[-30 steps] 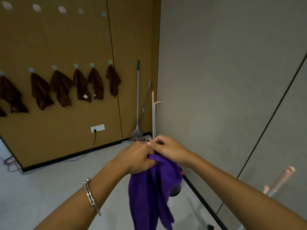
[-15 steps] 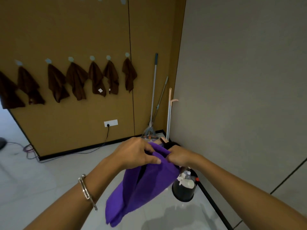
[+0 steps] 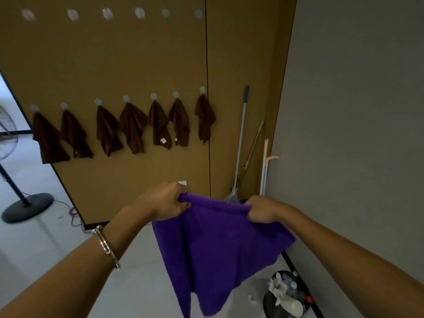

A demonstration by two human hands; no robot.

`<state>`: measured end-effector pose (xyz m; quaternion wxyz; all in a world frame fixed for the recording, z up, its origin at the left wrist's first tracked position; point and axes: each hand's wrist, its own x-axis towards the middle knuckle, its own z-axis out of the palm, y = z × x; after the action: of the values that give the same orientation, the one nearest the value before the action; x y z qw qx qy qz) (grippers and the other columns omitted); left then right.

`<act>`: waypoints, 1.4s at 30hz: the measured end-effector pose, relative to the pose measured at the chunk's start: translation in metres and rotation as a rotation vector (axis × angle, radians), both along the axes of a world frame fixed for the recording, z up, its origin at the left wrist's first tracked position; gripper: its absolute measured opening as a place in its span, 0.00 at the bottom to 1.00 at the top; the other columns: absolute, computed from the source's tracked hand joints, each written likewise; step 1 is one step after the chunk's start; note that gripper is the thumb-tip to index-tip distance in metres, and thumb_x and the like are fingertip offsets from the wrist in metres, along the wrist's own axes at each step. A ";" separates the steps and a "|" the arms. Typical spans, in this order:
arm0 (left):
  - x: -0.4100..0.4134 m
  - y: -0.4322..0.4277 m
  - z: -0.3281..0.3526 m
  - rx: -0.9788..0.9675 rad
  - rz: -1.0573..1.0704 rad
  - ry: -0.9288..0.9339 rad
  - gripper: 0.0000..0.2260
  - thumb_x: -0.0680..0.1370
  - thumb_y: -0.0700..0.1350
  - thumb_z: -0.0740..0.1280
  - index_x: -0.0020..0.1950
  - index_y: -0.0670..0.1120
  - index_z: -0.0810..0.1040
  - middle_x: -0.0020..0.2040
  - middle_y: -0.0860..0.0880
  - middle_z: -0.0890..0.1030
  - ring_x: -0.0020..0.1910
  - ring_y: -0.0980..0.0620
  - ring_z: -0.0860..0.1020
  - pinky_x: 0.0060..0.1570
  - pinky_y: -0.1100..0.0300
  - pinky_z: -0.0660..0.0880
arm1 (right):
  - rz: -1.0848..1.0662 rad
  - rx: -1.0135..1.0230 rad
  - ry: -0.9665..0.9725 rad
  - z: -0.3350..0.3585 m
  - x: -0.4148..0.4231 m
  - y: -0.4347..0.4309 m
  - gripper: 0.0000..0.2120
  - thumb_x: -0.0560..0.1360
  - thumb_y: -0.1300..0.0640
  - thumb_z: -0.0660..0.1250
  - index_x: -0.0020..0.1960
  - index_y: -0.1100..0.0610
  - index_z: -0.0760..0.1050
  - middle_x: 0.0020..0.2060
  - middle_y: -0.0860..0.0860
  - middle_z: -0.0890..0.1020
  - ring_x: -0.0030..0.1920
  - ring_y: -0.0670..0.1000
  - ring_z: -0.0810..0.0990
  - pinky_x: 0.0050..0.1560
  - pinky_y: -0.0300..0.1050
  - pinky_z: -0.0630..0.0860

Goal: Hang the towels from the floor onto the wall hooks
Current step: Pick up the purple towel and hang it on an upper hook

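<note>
Both forearms reach forward from the lower corners of the view and draw in toward the purple towel (image 3: 218, 244), which is held up in mid-air in front of the person, well clear of the floor. The left hand (image 3: 165, 203) grips the left end of the towel's top edge, fingers curled tight over the bunched cloth with the knuckles uppermost; a metal bracelet (image 3: 106, 246) sits on that wrist, lower left of the towel. The right hand (image 3: 263, 208) grips the right end of the same edge, fingers folded round it, back of the hand toward the camera. The edge is pulled into a nearly straight band between the two fists, and the rest of the cloth hangs below them in loose folds, its lowest point cut off by the bottom of the view. Above and behind the towel, a row of wall hooks (image 3: 153, 96) on a brown panel carries brown towels (image 3: 133, 127), with a second row of hooks (image 3: 140, 13) higher still. Behind the towel's upper right, mop handles (image 3: 241, 138) lean in the corner. Below its right side stands a dark waste bin (image 3: 286, 294); far to its left is a fan stand (image 3: 27, 206).
</note>
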<state>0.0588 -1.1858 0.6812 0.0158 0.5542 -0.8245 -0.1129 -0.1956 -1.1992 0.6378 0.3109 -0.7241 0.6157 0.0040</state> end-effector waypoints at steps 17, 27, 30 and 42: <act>0.015 -0.168 -0.014 -0.056 0.111 0.084 0.11 0.78 0.55 0.62 0.37 0.54 0.71 0.36 0.54 0.75 0.36 0.55 0.75 0.34 0.65 0.68 | 0.058 -0.274 -0.047 0.020 -0.011 -0.170 0.13 0.76 0.62 0.58 0.34 0.57 0.73 0.34 0.54 0.78 0.36 0.52 0.75 0.36 0.44 0.69; 0.046 -0.317 -0.017 -0.053 0.016 -0.178 0.18 0.74 0.66 0.59 0.37 0.52 0.73 0.32 0.56 0.74 0.32 0.59 0.72 0.32 0.67 0.66 | -0.002 -0.140 0.014 0.022 0.010 -0.309 0.13 0.72 0.65 0.58 0.30 0.56 0.73 0.30 0.54 0.76 0.33 0.51 0.73 0.35 0.45 0.68; 0.059 -0.354 -0.018 -0.091 -0.007 -0.155 0.19 0.74 0.67 0.60 0.33 0.53 0.70 0.31 0.55 0.74 0.31 0.58 0.72 0.30 0.65 0.63 | -0.040 -0.159 0.054 0.026 0.021 -0.342 0.12 0.71 0.65 0.57 0.30 0.57 0.71 0.31 0.55 0.75 0.33 0.52 0.72 0.34 0.45 0.66; 0.066 -0.498 -0.020 -0.286 -0.086 -0.046 0.11 0.80 0.48 0.60 0.48 0.42 0.76 0.47 0.45 0.78 0.49 0.47 0.75 0.47 0.56 0.70 | -0.098 -0.167 -0.124 0.037 0.042 -0.457 0.13 0.78 0.58 0.55 0.51 0.55 0.79 0.45 0.51 0.81 0.47 0.51 0.79 0.50 0.47 0.76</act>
<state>0.1250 -1.6834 0.6610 0.0708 0.5130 -0.8553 0.0181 -0.1539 -1.6560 0.6750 0.2868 -0.7153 0.6281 -0.1076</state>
